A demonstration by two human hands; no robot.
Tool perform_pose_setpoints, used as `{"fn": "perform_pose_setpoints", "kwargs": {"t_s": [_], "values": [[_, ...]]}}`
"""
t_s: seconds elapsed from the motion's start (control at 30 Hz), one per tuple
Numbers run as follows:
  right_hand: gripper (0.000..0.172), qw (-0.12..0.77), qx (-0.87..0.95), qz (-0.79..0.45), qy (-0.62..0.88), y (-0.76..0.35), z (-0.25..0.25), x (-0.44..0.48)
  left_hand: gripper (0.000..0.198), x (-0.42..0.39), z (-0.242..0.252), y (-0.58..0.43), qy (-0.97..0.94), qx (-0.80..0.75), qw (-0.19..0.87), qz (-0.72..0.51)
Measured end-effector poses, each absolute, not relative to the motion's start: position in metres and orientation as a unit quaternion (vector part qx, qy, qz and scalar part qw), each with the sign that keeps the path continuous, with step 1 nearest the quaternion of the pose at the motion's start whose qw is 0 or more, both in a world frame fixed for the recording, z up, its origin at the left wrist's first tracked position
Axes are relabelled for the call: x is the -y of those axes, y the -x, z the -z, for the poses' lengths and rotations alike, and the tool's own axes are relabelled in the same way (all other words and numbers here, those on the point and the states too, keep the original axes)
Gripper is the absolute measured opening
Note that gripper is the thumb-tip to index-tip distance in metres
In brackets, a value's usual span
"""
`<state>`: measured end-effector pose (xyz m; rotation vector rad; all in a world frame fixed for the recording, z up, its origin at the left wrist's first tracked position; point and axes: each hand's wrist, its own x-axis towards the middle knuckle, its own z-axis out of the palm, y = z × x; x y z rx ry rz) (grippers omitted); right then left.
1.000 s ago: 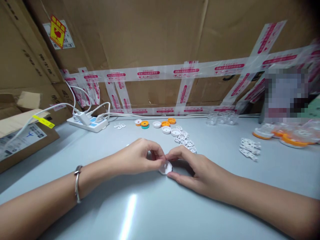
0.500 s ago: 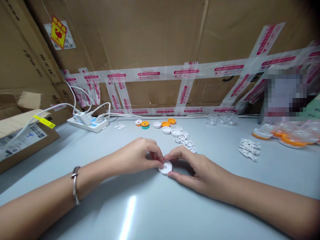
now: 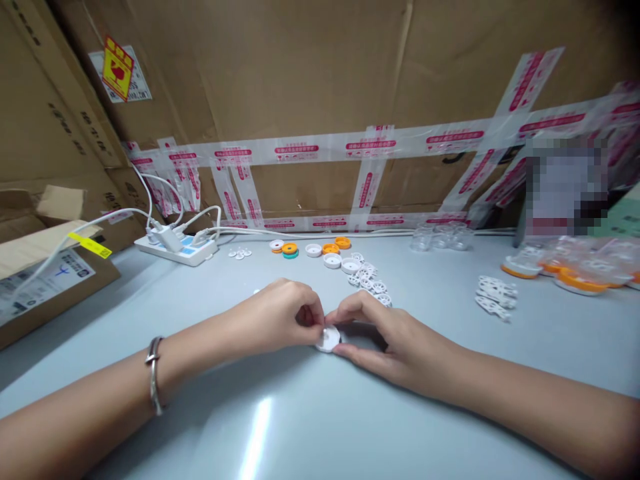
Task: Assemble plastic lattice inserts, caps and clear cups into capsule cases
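A small white round disc (image 3: 329, 339) rests on the grey table (image 3: 310, 420) at the middle of the view. My left hand (image 3: 277, 319), with a metal bracelet on its wrist, pinches the disc's left edge with curled fingers. My right hand (image 3: 385, 333) grips the disc's right side between thumb and fingers. Just behind my right hand lies a heap of small white spoked wheels (image 3: 373, 281).
White, orange and teal caps (image 3: 320, 250) lie farther back. A white power strip (image 3: 175, 247) with plugs and cables sits back left beside a cardboard box (image 3: 40, 280). More white wheels (image 3: 495, 297), clear cups (image 3: 443, 237) and orange-rimmed parts (image 3: 575, 277) lie right. Taped cardboard forms the back wall.
Both hands stay pinched on the white disc; it has shifted slightly down and left, and the left fingers have closed tighter over it.
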<state>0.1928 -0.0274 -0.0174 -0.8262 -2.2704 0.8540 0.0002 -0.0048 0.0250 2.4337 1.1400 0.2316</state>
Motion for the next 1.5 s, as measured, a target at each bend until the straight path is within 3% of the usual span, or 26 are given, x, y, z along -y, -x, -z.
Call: {"fn": "perform_pose_setpoints", "kwargs": {"t_s": [0.17, 1.03, 1.5], "values": [[0.02, 0.29, 0.848, -0.316, 0.311, -0.194, 0.019, 0.027, 0.013, 0.005, -0.027, 0.0, -0.873, -0.389, 0.264, -0.13], [0.018, 0.296, 0.851, -0.292, 0.32, -0.194, 0.02, 0.027, 0.008, -0.002, -0.021, 0.008, -0.943, -0.252, 0.162, -0.145], [0.012, 0.307, 0.844, -0.239, 0.368, -0.193, 0.019, 0.024, 0.015, -0.009, -0.026, 0.015, -0.941, -0.26, 0.185, -0.113]]}}
